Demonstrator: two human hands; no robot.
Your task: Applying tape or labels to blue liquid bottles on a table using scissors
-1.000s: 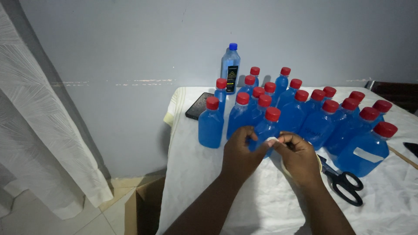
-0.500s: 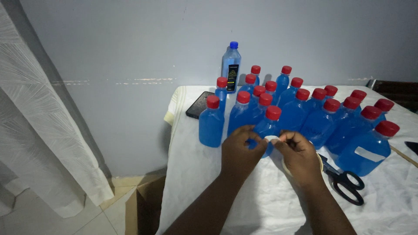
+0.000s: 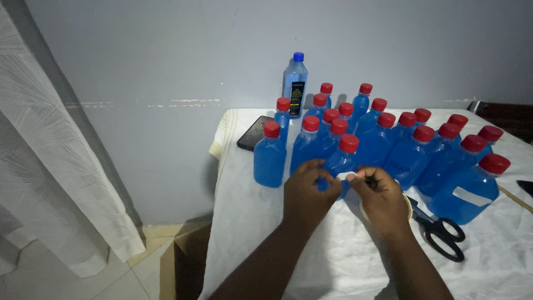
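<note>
**A short strip of tape stretched between two hands, just in front of the nearest bottle**

The left hand [image 3: 308, 194] and the right hand [image 3: 383, 199] meet over the near-middle of the counter [image 3: 250, 222], which is draped in a white cloth. Between their pinched fingertips runs a small piece of pale tape [image 3: 345, 176]. Its long axis lies left to right, roughly level, with one end under the left thumb and forefinger and the other end under the right. Both hands are closed narrow on the strip; neither is noticeably nearer to it than the other.

Directly behind the strip, on the far side, stands a blue bottle with a red cap [image 3: 344, 158], the front one of a crowd of like bottles. The tape hangs just before its lower body; whether it touches the plastic cannot be told, since the fingers hide the gap. The roll of tape [image 3: 408, 206] appears to sit under or around the right hand, showing only as a pale rim at its right edge.

To the right, near the right wrist, black scissors [image 3: 441, 236] lie flat on the cloth. Further right, a larger blue bottle [image 3: 466, 194] already carries a pale strip on its side. A taller bottle with a blue cap [image 3: 294, 83] stands against the wall at the far edge, and a dark phone [image 3: 254, 132] lies to the left of the group.
</note>
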